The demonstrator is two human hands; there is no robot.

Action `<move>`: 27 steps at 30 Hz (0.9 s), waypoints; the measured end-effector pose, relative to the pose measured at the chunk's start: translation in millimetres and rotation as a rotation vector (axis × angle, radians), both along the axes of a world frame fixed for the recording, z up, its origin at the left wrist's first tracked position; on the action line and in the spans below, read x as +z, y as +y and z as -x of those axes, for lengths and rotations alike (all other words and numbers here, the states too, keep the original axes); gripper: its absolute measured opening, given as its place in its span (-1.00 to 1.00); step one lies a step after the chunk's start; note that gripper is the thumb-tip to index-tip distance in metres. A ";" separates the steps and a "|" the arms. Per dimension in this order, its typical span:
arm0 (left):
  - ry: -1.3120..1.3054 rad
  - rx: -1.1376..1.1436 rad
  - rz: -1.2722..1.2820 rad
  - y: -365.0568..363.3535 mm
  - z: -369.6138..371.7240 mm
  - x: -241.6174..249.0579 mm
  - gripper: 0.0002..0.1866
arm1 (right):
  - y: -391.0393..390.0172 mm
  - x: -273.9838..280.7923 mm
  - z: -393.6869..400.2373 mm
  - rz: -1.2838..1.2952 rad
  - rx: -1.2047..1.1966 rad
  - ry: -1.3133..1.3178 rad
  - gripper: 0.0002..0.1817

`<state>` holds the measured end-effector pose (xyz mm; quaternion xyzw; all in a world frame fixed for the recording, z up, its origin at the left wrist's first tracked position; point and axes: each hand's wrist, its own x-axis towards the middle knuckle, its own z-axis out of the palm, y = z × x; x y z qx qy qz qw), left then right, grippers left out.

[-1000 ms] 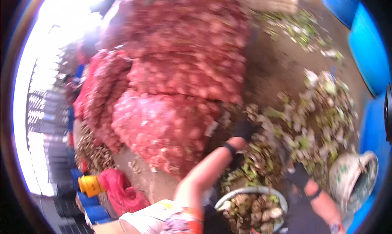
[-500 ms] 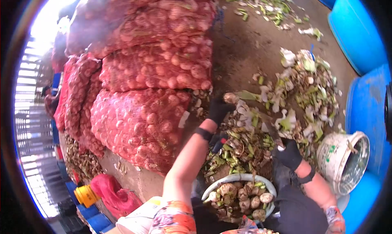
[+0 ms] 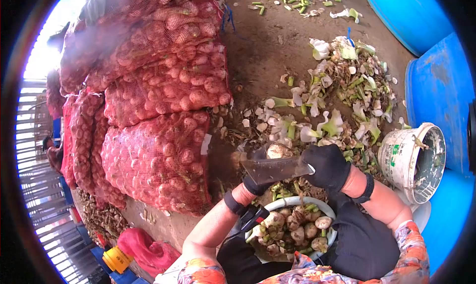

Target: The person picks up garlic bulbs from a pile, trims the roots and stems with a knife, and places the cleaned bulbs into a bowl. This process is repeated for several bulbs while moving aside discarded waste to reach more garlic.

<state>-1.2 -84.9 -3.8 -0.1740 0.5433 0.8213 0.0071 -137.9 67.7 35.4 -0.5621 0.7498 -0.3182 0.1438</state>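
My right hand (image 3: 328, 166), in a black glove, is closed round the handle of a broad-bladed knife (image 3: 277, 169). The blade points left and crosses in front of my left hand (image 3: 257, 177), also gloved in black. That hand grips a pale bulb (image 3: 279, 150), which shows just above the blade; the blade hides part of the fingers. Below the hands, between my knees, stands a basin (image 3: 325, 207) with a pale rim, holding several whitish and brown-stained bulbs (image 3: 297, 229).
Stacked red mesh sacks (image 3: 153, 160) full of bulbs rise on the left. Leaf and stem trimmings (image 3: 364, 85) cover the floor ahead. A dirty white bucket (image 3: 396, 157) and blue drums (image 3: 439, 95) stand right. A yellow object (image 3: 117, 259) lies beside red netting (image 3: 148, 252) at lower left.
My left hand has drawn back towards me with the bulb. My right hand has moved up and left, bringing the knife blade across beside it. The view has shifted.
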 end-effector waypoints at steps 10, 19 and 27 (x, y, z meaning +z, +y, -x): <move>-0.052 -0.312 -0.213 5.7 -8.4 21.4 -0.52 | 32.3 -81.6 8.3 -0.210 -0.185 -0.139 -0.86; -0.015 0.282 -0.657 18.1 -1.4 37.4 -0.52 | 32.7 -47.6 -12.5 -0.159 -0.355 -0.807 -0.68; 0.030 0.355 -0.430 32.3 -5.3 56.0 -0.55 | 34.9 -36.3 -15.9 -0.177 -0.415 -0.900 -0.67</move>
